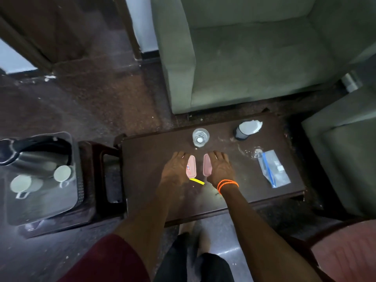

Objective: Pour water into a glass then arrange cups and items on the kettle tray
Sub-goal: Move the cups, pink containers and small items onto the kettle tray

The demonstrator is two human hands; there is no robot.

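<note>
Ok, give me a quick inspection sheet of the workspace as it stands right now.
Surface: dark brown wooden table, smudged and wet-looking near its right side.
Job's things: clear drinking glass upright at the table's far edge; silver kettle and two white cups on the grey kettle tray on a stool to the left.
Clutter: two pink sachets, a yellow strip, a clear zip bag, a dark paper-capped cup.
Grip: left hand and right hand flat on the table, holding nothing.
Cables: black cord coiled on the tray behind the kettle.
Surroundings: green armchairs, dark floor.
</note>
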